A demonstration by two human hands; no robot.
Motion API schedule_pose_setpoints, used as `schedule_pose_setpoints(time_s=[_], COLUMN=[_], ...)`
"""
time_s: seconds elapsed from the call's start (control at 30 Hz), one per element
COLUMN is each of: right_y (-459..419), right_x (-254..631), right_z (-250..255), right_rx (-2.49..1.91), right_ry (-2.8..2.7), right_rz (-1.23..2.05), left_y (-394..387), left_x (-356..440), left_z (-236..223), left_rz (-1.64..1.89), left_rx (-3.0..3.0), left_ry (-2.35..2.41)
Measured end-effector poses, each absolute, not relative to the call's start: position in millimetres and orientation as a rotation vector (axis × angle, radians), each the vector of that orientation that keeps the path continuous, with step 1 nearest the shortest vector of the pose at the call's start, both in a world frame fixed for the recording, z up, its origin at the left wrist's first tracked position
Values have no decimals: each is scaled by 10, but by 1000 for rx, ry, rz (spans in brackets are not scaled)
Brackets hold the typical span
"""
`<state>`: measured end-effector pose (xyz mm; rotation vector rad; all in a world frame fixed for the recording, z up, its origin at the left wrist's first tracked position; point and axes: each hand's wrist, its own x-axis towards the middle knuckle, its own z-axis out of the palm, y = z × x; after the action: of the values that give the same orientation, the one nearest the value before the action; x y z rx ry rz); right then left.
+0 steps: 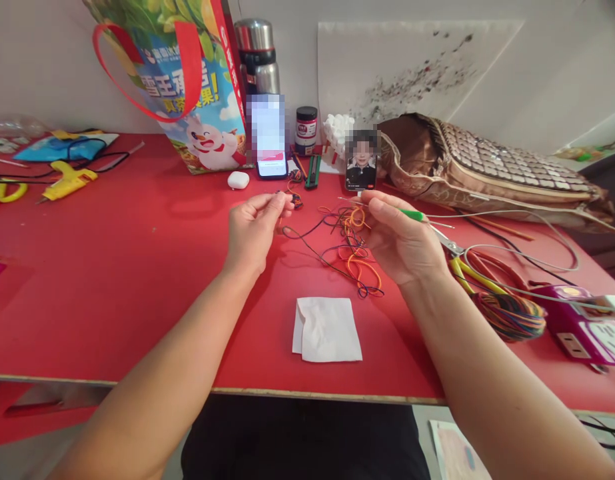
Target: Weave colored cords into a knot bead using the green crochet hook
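My left hand (257,227) pinches a small dark knotted piece of cord (296,199) between thumb and fingertips. My right hand (404,233) is closed on a slim crochet hook with a green grip (412,215); its thin metal tip points left, towards the left hand. Between the hands, a loose tangle of orange, red and dark blue cord (357,263) lies on the red table (137,280). A strand runs from near my left fingers into the tangle. Closer to me lies a folded white tissue (330,330).
Yellow-handled scissors (460,267), a multicoloured cord bundle (510,317) and a purple power strip (580,327) lie right. Behind stand two phones (272,143) (361,167), a jar (306,130) and a shopping bag (197,87). A yellow glue gun (67,180) lies left.
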<state>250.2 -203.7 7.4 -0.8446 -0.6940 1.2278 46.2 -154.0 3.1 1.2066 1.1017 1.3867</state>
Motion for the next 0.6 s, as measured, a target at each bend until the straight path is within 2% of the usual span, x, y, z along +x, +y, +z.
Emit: schedule_pose_setpoints(time_s=[0.23, 0.4, 0.5, 0.6], right_y=[-2055, -2083, -2091, -2080], right_x=[2561, 2529, 2517, 2527], right_z=[137, 114, 120, 145], right_rx=[-721, -745, -774, -749], right_ry=[-757, -793, -789, -769], right_rz=[1297, 1377, 1397, 1386], left_y=[-1566, -1689, -1726, -1724], left_x=[439, 563, 603, 585], left_z=[57, 48, 21, 21], left_rz=[1508, 1116, 878, 827], left_rx=[1538, 1490, 1447, 1402], left_ry=[1067, 593, 562, 632])
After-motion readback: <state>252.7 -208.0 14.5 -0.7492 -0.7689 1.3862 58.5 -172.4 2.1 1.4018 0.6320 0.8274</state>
